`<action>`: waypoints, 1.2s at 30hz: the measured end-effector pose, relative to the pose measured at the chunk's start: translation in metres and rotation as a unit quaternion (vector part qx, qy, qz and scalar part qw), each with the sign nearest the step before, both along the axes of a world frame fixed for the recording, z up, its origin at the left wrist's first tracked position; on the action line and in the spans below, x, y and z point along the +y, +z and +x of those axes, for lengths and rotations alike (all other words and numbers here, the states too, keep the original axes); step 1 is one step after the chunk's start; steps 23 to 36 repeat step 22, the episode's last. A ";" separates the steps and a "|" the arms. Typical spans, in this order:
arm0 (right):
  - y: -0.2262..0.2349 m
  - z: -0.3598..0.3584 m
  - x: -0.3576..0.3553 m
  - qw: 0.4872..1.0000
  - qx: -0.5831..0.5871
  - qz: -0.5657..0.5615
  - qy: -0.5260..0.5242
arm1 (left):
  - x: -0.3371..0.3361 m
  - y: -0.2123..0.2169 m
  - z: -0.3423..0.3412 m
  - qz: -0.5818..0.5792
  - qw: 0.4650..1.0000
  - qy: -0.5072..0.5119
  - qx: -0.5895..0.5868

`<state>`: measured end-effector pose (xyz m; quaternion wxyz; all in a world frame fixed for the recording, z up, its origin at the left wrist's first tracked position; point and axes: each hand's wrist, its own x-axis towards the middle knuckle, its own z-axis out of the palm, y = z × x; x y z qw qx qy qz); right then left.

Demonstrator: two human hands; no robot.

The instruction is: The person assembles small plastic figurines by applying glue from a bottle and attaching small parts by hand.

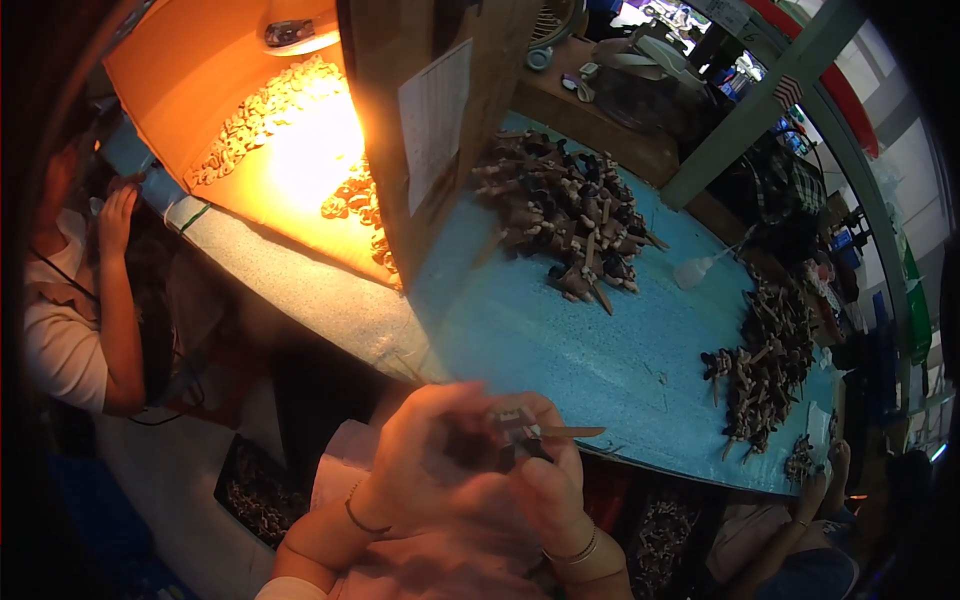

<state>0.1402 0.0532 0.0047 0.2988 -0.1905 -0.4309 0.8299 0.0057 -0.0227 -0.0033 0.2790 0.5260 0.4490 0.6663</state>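
Note:
Close to my body, at the near edge of the blue table [600,375], my right hand [552,480] has its fingers closed round a small toy figure [518,428]. A thin brown blade-like piece [573,432] sticks out from the figure to the right. Facing it, my left hand [425,440] is raised beside the figure, its fingers smeared by motion. Whether they touch the figure is unclear.
Beyond my hands lies a heap of brown figures [570,210]; another pile [765,360] is at the right. A cardboard box [150,70] at the left holds small pieces under a bright lamp [293,35]. People sit on both sides; dark bins [255,490] stand below.

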 end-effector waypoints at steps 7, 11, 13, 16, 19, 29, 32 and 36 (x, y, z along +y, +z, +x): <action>0.006 0.029 0.022 0.993 -0.061 0.095 0.042 | 0.007 -0.011 0.003 -0.031 0.997 -0.055 -0.038; 0.011 0.063 0.043 0.945 -0.202 0.253 0.038 | 0.024 -0.005 0.012 -0.094 0.988 -0.118 0.040; 0.009 0.087 0.066 0.905 -0.231 0.357 -0.030 | 0.031 0.004 0.019 -0.133 0.980 -0.129 0.068; 0.020 0.138 0.126 0.658 -0.360 0.545 -0.376 | 0.034 0.003 0.013 -0.099 0.986 -0.091 0.095; 0.018 0.238 0.199 0.621 -0.287 0.434 -0.586 | 0.048 0.004 0.005 -0.061 0.973 -0.073 0.212; 0.009 0.306 0.242 0.642 -0.526 0.337 -0.444 | 0.059 0.006 -0.011 -0.057 0.951 0.009 0.303; 0.009 0.306 0.242 0.642 -0.526 0.337 -0.444 | 0.059 0.006 -0.011 -0.057 0.951 0.009 0.303; 0.009 0.306 0.242 0.642 -0.526 0.337 -0.444 | 0.059 0.006 -0.011 -0.057 0.951 0.009 0.303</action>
